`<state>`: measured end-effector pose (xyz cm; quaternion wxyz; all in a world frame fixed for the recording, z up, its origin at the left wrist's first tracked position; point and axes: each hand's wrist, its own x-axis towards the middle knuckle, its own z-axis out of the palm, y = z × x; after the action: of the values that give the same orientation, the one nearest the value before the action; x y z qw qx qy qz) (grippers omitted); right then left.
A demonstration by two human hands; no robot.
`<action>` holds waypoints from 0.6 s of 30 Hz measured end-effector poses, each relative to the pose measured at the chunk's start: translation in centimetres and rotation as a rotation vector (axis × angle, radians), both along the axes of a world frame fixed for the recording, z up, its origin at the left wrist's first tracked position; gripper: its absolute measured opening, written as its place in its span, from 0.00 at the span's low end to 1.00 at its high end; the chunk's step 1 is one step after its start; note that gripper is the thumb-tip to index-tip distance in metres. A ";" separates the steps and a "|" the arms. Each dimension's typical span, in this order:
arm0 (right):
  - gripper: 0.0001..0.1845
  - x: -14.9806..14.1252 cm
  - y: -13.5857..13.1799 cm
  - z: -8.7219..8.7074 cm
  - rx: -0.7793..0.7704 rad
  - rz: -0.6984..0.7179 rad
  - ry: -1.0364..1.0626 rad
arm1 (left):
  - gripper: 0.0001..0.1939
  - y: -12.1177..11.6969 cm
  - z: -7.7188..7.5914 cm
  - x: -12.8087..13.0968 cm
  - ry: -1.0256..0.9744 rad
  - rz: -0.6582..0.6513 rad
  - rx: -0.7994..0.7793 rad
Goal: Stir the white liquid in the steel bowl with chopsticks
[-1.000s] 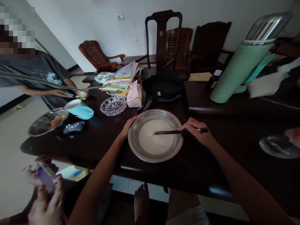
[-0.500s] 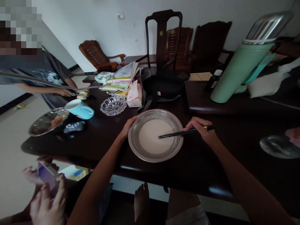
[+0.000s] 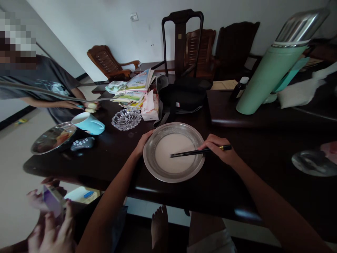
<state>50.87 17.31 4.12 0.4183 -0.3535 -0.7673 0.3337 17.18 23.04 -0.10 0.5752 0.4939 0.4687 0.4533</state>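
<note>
A metal bowl [image 3: 150,154] stands on the dark table before me, with a milky white liquid [image 3: 168,144] in it. My left hand [image 3: 142,143] is closed on the bowl's left rim, its fingers partly hidden behind the edge. Black chopsticks [image 3: 188,153] with gold bands are gripped in my right hand [image 3: 218,149] at the bowl's right side. Their tips reach the liquid near the middle of the bowl.
Left of the bowl are a glass dish [image 3: 126,119], a blue mug [image 3: 88,123], a game controller [image 3: 82,143] and another metal bowl [image 3: 39,150]. A tissue box [image 3: 150,111] and black bag [image 3: 184,96] lie behind; a green thermos [image 3: 271,80] stands right. Two other people are at left, one holding a phone [image 3: 52,201].
My right hand has moved left, over the bowl's rim, and the chopstick tips have shifted left through the liquid. My left hand stays on the bowl.
</note>
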 end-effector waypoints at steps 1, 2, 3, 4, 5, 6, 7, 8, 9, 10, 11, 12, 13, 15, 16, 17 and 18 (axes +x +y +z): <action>0.14 0.0 0.0 0.0 0.017 -0.014 -0.021 | 0.23 0.0 0.0 0.0 -0.001 0.005 0.001; 0.14 0.1 0.1 0.0 0.032 -0.042 -0.032 | 0.23 0.0 0.0 0.1 -0.002 0.008 0.003; 0.14 0.2 0.1 0.0 0.043 -0.079 -0.034 | 0.23 0.0 0.1 0.1 -0.003 0.007 0.003; 0.14 0.2 0.2 0.0 0.047 -0.110 -0.030 | 0.24 -0.1 0.2 0.1 0.001 0.004 0.001; 0.14 0.2 0.2 0.0 0.045 -0.123 -0.025 | 0.24 -0.1 0.3 0.1 0.009 0.001 -0.002; 0.15 0.2 0.2 0.0 0.039 -0.114 -0.020 | 0.25 -0.1 0.3 0.1 0.019 -0.002 -0.001; 0.15 0.1 0.1 -0.1 0.033 -0.089 -0.017 | 0.25 -0.1 0.4 0.1 0.029 -0.006 0.001; 0.15 0.0 0.1 -0.1 0.026 -0.055 -0.020 | 0.25 -0.1 0.4 0.1 0.035 -0.009 0.003; 0.14 0.0 0.1 -0.1 0.024 -0.025 -0.026 | 0.25 -0.1 0.4 0.1 0.035 -0.010 0.006; 0.14 -0.1 0.0 -0.2 0.025 -0.010 -0.033 | 0.25 -0.1 0.4 0.1 0.031 -0.011 0.009; 0.13 0.0 0.0 -0.1 0.028 -0.015 -0.037 | 0.25 0.0 0.3 0.1 0.026 -0.011 0.010; 0.13 0.0 0.1 -0.1 0.029 -0.042 -0.034 | 0.25 0.0 0.2 0.1 0.022 -0.011 0.012; 0.14 0.1 0.1 0.0 0.026 -0.079 -0.022 | 0.26 0.0 0.1 0.0 0.022 -0.008 0.012; 0.15 0.3 0.1 0.1 -0.002 -0.132 0.025 | 0.27 0.1 -0.1 0.0 0.035 0.004 0.006; 0.16 0.4 0.1 0.1 -0.020 -0.130 0.048 | 0.27 0.1 -0.1 0.0 0.045 0.016 0.000; 0.17 0.3 0.1 0.1 -0.035 -0.108 0.058 | 0.27 0.0 -0.2 0.0 0.053 0.028 -0.005; 0.17 0.3 0.1 0.0 -0.040 -0.072 0.052 | 0.26 0.0 -0.2 0.0 0.062 0.037 -0.011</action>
<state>51.14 17.37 4.15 0.4424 -0.3804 -0.7362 0.3429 17.18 23.02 -0.29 0.5545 0.4958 0.4981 0.4457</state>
